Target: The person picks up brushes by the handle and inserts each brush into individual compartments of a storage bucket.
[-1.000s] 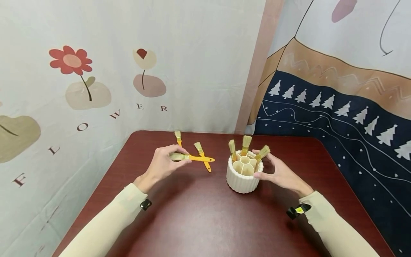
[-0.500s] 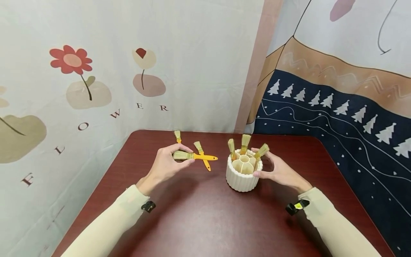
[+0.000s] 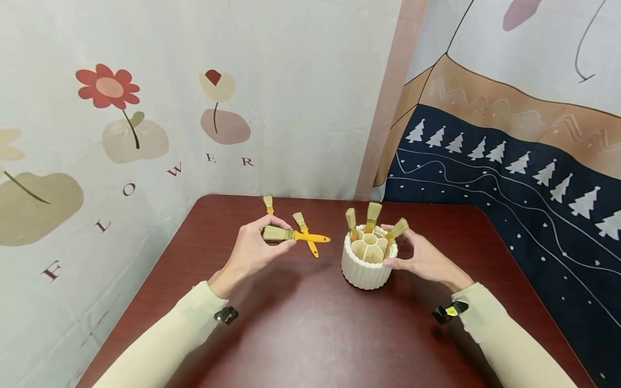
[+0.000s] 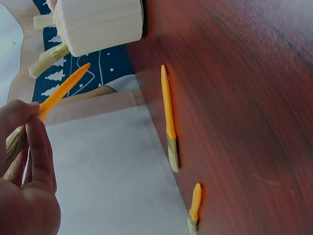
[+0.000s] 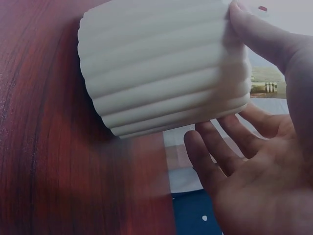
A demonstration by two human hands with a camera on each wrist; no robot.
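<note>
My left hand (image 3: 248,249) pinches a flat paintbrush (image 3: 310,237) between thumb and fingers, near where the bristles meet the yellow handle. The brush is held above the table, its handle end pointing right toward a white ribbed round holder (image 3: 366,274). With the thumb at the near side and fingers behind, my right hand (image 3: 429,261) grips this holder's right side. Three brushes stand bristles-up in its outer compartments, among them a middle brush (image 3: 372,215). The fingers touch the ribbed wall (image 5: 166,68) in the right wrist view.
Two more yellow-handled brushes lie on the dark red table (image 3: 301,334): a nearer brush (image 4: 167,107) partly behind the held one in the head view, and a farther brush (image 4: 195,203) near the back edge. Printed cloth (image 3: 310,108) hangs behind the table.
My left hand has shifted slightly right with the paintbrush, and more of the bristles' flat side shows. My right hand and the holder stay in place.
</note>
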